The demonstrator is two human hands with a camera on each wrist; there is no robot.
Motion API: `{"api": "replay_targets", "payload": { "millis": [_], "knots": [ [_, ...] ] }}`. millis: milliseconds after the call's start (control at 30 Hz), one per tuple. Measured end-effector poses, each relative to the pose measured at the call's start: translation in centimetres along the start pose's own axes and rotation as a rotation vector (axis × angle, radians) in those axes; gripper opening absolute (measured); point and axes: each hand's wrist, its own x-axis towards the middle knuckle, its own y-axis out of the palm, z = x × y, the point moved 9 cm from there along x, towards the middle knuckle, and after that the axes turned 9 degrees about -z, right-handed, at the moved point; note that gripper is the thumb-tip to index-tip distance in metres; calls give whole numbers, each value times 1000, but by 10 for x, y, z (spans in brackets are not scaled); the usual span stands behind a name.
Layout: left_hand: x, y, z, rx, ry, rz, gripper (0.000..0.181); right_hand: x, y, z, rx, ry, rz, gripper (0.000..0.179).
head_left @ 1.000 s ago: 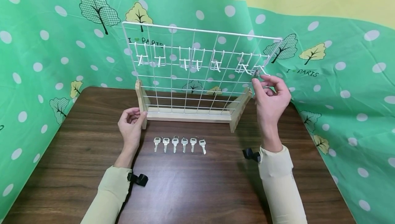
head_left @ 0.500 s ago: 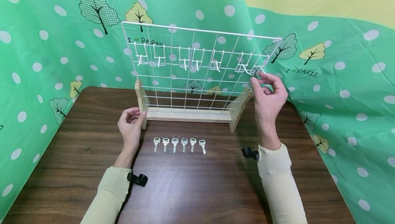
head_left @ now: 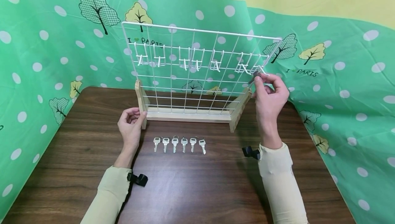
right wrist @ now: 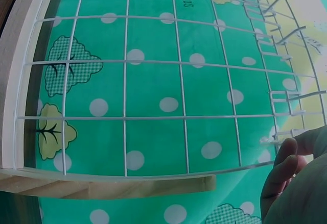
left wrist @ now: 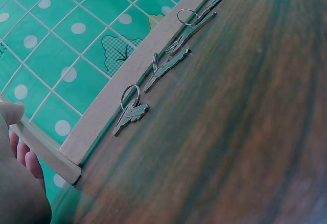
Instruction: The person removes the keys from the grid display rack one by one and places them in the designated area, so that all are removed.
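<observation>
A white wire grid rack (head_left: pixel 182 76) on a wooden stand (head_left: pixel 191 117) stands upright on the table. Several white hooks (head_left: pixel 217 65) hang along one of its upper wires. My left hand (head_left: pixel 131 126) grips the stand's left wooden leg (head_left: pixel 141 98) between thumb and fingers. At the rack's right end, my right hand (head_left: pixel 272 95) pinches a key (head_left: pixel 254 75) right at the last hook (head_left: pixel 262 69); fingers partly hide the key's ring end. In the right wrist view, the fingertips (right wrist: pixel 288 146) overlap the grid's upper corner.
Several silver keys (head_left: pixel 184 144) with small rings lie in a row on the brown wooden table (head_left: pixel 185 189), just in front of the stand. Behind the rack hangs a green dotted cloth (head_left: pixel 216 14) with printed trees. Black straps (head_left: pixel 138 179) sit at both wrists.
My right hand has shifted slightly left, then a little back. The key in it has tilted and now shows left of the thumb tip. My left hand stays on the leg.
</observation>
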Motion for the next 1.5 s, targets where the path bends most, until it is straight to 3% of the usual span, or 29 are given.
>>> {"api": "replay_targets", "payload": {
  "millis": [233,600,767,1067,1267,1500],
  "knots": [
    [0,0,-1,-4,1,1,31,0,0,5,46,15,-10,7],
    [0,0,0,-6,0,2,32,-3,-2,1,141,177,-10,2],
    [0,0,0,-10,-3,1,32,-1,-1,-1,186,216,14,13],
    [0,-1,1,-17,-6,1,32,1,-1,-1,175,287,70,25],
    [0,-1,1,-9,-8,1,32,1,1,-1,193,307,105,22],
    [0,0,1,-5,-10,1,31,1,-2,2,218,286,66,10]
  ]
}}
